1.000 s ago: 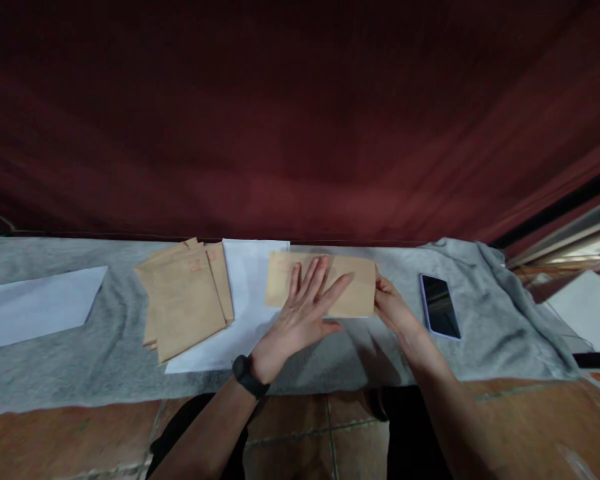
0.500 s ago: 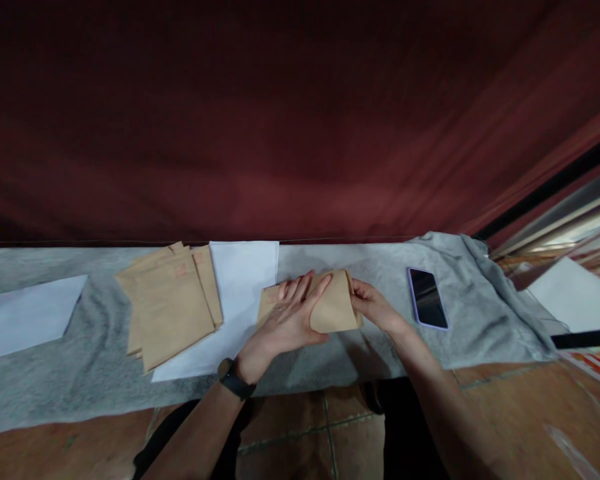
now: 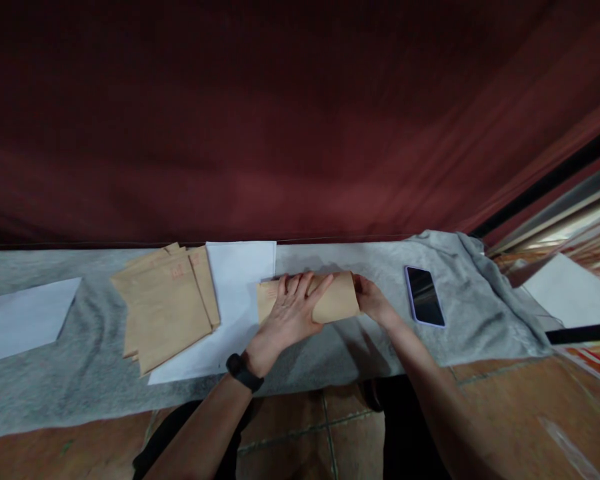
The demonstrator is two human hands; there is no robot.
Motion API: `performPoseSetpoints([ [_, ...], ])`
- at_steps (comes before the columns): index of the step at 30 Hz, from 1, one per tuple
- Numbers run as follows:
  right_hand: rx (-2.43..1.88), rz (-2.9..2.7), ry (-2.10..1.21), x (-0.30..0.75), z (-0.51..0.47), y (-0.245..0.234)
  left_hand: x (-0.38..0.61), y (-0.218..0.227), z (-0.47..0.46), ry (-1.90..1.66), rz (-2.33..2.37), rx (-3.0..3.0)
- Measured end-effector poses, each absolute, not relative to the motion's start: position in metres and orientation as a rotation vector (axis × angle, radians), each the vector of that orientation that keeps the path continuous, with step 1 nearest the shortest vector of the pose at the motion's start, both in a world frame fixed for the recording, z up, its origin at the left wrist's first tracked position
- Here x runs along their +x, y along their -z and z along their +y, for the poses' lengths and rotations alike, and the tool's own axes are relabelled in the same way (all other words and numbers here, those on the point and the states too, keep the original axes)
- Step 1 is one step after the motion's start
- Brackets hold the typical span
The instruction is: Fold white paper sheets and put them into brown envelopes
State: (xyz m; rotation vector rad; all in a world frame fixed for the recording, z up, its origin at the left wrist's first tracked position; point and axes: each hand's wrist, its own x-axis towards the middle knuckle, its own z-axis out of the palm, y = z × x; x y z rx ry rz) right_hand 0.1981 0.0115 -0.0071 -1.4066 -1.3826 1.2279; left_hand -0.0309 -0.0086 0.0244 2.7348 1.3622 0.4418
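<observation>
A brown paper envelope (image 3: 336, 300) lies across the grey cloth, its right part bulged and curled over. On top of it, my left hand (image 3: 295, 307) holds it down, fingers at the far edge and thumb along the curled part. My right hand (image 3: 374, 301) grips the envelope's right end; its fingertips are hidden behind or inside the paper. Left of my hands, several brown envelopes (image 3: 170, 307) with red print are piled in a loose fan. Partly under that pile lie white paper sheets (image 3: 240, 273).
A phone in a lilac case (image 3: 425, 297) lies right of my right hand. Another white paper (image 3: 25, 317) is at the far left. Grey cloth (image 3: 105, 393) covers the narrow surface, with a dark red curtain (image 3: 300, 133) behind it. Tiled floor (image 3: 305, 433) shows below.
The curled part of the envelope has flattened somewhat under my left hand. My right hand has shifted slightly away from me, its fingers now further behind the envelope's end.
</observation>
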Motion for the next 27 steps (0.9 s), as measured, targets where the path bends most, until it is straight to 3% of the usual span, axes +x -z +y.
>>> performPoseSetpoints([
  [7, -1.504, -1.383, -0.584, 0.207, 0.003, -0.015, -0.031, -0.028, -0.009, -0.441, 1.404, 2.752],
  [15, -1.247, -1.306, -1.595, 0.198, -0.011, -0.017, -0.025, -0.025, -0.012, -0.413, 1.373, 2.785],
  [27, -1.311, -1.235, -1.655, 0.199, -0.013, -0.016, -0.046, -0.026, -0.011, -0.342, 1.312, 2.783],
])
